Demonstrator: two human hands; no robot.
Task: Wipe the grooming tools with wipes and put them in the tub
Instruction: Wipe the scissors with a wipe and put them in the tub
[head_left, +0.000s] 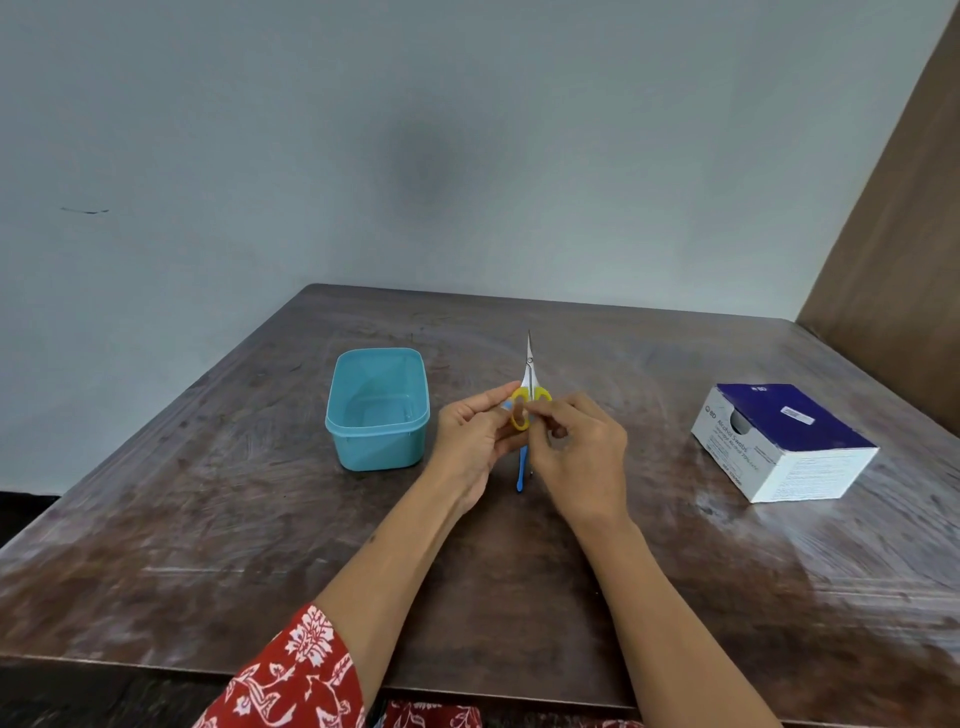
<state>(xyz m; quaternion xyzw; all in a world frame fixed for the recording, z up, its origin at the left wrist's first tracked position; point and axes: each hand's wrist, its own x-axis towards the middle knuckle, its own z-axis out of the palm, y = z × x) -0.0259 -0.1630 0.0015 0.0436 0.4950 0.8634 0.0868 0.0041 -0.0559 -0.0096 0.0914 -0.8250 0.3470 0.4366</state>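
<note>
1. Two forearms in view, both bare from elbow to wrist.
2. Left hand (475, 434) and right hand (576, 452): no rings, watch or bracelets visible.
3. Left sleeve (291, 675): red fabric, white floral and leaf print, ends near the elbow.
4. Same red-and-white print (431, 714) shows at the bottom edge.

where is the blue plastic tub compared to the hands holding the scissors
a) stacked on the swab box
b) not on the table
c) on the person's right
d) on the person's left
d: the open blue plastic tub stands on the dark wooden table, left of the left hand and the yellow-handled scissors.
</note>
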